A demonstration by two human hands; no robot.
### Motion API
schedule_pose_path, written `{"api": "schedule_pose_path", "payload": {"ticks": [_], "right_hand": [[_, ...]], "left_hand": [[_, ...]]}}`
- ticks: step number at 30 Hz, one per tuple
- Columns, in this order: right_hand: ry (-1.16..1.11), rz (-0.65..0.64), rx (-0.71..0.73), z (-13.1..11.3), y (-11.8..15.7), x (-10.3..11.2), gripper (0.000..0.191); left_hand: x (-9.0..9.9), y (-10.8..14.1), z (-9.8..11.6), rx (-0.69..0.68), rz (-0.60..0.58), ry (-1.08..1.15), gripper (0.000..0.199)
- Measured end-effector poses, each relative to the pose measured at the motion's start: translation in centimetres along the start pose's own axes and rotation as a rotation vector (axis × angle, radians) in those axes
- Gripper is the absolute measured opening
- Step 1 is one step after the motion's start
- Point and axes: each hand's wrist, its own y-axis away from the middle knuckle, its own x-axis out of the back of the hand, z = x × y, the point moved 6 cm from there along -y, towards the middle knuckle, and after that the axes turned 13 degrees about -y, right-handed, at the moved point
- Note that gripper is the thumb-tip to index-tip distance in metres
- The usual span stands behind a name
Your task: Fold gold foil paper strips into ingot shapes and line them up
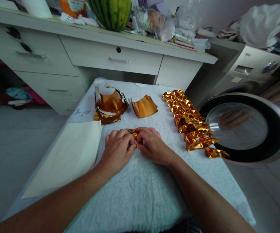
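Between my two hands is a small piece of gold foil paper (133,132), partly folded and mostly covered by fingers. My left hand (117,145) pinches its left side with thumb and forefinger. On the other side, my right hand (153,144) grips the same piece, fingers curled in. Just beyond them lies a short stack of curved gold sheets (145,106). A larger curled pile of gold and white paper (110,103) stands to its left. Rows of folded gold foil pieces (190,126) line the right side of the table.
A cloth-covered table (140,194) carries everything, with a pale sheet (67,155) along its left edge. Behind it, a white desk (115,60) holds a watermelon (112,14) and plastic bags. The washing machine door (246,126) hangs open close to the table's right edge.
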Motion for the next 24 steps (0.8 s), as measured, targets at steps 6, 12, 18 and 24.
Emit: {"api": "schedule_pose_path", "payload": {"ticks": [6,12,18,24], "right_hand": [[0.035,0.022,-0.018,-0.19,-0.02,-0.14,0.009],[0.076,0.069,-0.038,-0.32,-0.09,-0.48,0.006],[0.117,0.115,-0.053,-0.39,-0.15,-0.81,0.004],[0.128,0.096,-0.060,-0.33,-0.20,-0.85,0.007]], "left_hand": [[-0.01,0.00,-0.09,-0.022,-0.032,0.035,0.006],[-0.01,0.04,-0.27,-0.040,-0.059,0.059,0.009],[-0.33,-0.01,-0.46,-0.043,-0.090,0.059,0.011],[-0.41,0.05,-0.49,-0.054,-0.076,0.069,0.012]]}}
